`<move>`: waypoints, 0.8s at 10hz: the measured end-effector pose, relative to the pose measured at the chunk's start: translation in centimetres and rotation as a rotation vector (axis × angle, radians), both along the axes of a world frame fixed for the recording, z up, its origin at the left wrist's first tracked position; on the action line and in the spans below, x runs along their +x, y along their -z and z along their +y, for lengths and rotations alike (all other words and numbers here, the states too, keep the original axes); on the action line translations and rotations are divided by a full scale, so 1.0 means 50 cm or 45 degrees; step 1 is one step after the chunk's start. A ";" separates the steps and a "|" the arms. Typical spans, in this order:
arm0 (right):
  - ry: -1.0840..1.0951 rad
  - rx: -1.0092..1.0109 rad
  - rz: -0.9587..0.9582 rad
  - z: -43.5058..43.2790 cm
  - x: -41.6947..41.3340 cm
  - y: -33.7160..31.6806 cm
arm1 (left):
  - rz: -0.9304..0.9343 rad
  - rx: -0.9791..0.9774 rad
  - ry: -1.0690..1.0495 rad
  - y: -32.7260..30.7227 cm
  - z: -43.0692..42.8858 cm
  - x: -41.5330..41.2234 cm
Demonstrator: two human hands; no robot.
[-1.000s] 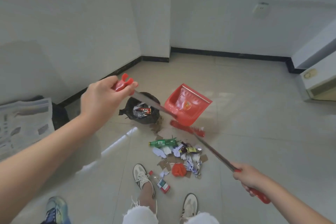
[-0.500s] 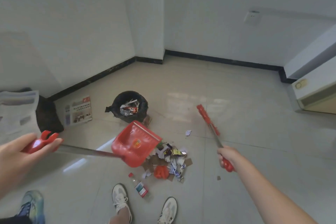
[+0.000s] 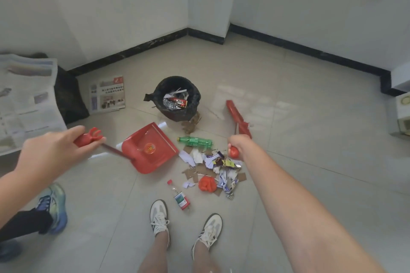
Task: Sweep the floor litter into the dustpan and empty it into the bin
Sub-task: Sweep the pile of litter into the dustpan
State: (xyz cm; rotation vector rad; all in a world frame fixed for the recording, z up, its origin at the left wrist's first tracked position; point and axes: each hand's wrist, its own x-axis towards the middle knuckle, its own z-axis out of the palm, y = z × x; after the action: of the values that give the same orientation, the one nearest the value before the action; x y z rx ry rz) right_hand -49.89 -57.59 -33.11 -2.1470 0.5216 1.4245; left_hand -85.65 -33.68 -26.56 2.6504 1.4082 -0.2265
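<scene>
My left hand point(image 3: 52, 155) grips the red top of the long dustpan handle. The red dustpan point(image 3: 149, 147) sits low at the left edge of the litter pile point(image 3: 213, 167), its mouth turned toward the pile. My right hand point(image 3: 238, 147) holds the red end of the broom handle, and the red broom head point(image 3: 237, 118) lies beyond the pile to its right. The pile holds paper scraps, cardboard bits, a green bottle point(image 3: 195, 141) and a red crumpled lump point(image 3: 207, 184). A small red-capped bottle point(image 3: 180, 196) lies apart, near my shoes. The black-lined bin point(image 3: 177, 97) stands behind the pile.
A newspaper point(image 3: 107, 95) leans by the wall left of the bin, next to a dark bag point(image 3: 69, 97). Another person's shoe point(image 3: 53, 206) is at the lower left. My own feet point(image 3: 184, 226) stand just below the pile. A white cabinet point(image 3: 402, 113) is at the right edge.
The dustpan has come down from above the bin to the floor left of the pile. The broom head has swung to the far right side of the pile. The view has tilted down.
</scene>
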 end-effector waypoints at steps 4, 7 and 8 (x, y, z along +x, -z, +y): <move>-0.964 -0.102 -0.123 -0.122 -0.218 0.000 | -0.078 0.053 0.419 -0.027 0.050 0.078; -0.601 -0.032 0.003 -0.153 -0.211 -0.142 | -0.094 0.060 0.486 -0.039 0.109 0.051; -0.509 0.005 -0.068 -0.144 -0.204 -0.172 | -0.086 0.049 0.455 -0.045 0.126 0.029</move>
State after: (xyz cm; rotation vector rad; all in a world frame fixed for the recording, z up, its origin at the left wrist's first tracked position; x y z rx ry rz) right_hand -60.11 -64.80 -24.53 -2.3707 0.0670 1.5598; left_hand -84.21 -27.39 -24.33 2.8946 0.9201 -0.1431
